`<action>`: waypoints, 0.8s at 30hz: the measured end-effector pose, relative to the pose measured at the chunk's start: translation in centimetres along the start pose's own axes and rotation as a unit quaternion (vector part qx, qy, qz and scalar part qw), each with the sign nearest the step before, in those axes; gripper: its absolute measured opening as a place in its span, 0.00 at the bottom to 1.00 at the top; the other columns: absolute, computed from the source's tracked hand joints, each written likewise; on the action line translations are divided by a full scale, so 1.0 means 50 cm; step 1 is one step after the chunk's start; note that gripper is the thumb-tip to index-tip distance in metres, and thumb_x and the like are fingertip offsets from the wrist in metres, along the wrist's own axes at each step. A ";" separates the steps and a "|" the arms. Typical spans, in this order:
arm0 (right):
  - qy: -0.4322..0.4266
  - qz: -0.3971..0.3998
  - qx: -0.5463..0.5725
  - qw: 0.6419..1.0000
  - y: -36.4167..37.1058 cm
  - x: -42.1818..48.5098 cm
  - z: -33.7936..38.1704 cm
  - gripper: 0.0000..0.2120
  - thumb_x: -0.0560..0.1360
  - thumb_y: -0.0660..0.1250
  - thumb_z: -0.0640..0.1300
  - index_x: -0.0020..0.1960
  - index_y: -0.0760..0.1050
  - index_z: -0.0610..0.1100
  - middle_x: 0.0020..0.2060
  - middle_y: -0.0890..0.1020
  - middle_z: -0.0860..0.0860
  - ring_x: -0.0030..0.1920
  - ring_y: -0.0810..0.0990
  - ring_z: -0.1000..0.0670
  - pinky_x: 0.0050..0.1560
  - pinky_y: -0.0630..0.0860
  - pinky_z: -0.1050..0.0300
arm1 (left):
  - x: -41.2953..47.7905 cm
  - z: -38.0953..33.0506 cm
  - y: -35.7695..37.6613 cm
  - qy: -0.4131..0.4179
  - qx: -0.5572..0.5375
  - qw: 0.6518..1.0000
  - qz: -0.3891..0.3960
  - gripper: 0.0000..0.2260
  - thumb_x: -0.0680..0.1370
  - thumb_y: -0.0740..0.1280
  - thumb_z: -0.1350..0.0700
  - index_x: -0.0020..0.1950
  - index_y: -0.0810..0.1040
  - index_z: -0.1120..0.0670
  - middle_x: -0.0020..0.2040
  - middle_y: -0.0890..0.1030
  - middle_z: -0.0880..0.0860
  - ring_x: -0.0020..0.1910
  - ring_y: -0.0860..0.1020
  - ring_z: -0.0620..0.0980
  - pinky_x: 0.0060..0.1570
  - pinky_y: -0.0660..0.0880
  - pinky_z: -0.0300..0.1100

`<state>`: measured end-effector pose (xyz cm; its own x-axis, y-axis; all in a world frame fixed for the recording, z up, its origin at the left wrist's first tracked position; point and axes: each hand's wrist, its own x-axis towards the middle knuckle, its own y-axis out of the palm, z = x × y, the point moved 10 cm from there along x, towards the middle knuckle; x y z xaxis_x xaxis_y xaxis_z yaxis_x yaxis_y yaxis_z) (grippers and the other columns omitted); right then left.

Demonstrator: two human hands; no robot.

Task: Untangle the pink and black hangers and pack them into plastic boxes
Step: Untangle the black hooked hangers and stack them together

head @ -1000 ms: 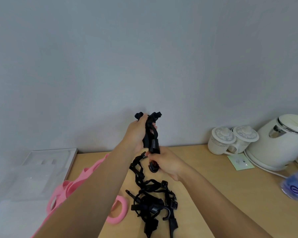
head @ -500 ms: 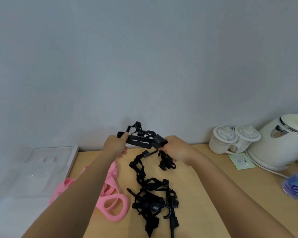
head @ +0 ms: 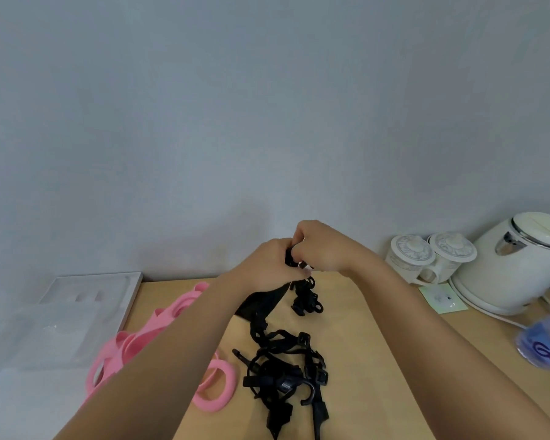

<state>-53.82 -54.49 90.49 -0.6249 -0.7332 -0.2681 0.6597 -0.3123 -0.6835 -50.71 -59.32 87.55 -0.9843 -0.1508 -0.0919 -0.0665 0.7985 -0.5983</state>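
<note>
We clamp left hand (head: 265, 265) and right hand (head: 326, 249) on the black hangers (head: 305, 300) (mid-untangling); next calls for easing one free

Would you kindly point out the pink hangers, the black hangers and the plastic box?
pink hangers (head: 213, 404), head view, lower band of the nearest ring.
black hangers (head: 277, 373), head view, middle of the heap on the table.
plastic box (head: 77, 312), head view, its clear top face.

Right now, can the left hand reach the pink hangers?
Probably yes: the pink hangers lie uncovered beside its forearm, but the left hand is gripping the black hangers.
</note>
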 end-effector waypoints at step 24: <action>-0.003 0.093 0.449 0.889 0.158 -0.035 -0.035 0.13 0.77 0.57 0.46 0.54 0.76 0.40 0.34 0.78 0.46 0.31 0.76 0.52 0.36 0.72 0.58 | 0.013 0.078 -0.096 -0.159 -0.631 0.730 -0.211 0.15 0.82 0.58 0.53 0.35 0.68 0.55 0.34 0.84 0.54 0.43 0.81 0.51 0.43 0.74 0.44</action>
<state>-48.22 -54.64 84.37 -0.4702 -0.8245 -0.3147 0.8201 -0.5400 0.1895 -50.37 -65.50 87.25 -0.7582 -0.5054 -0.4120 -0.6479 0.5131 0.5629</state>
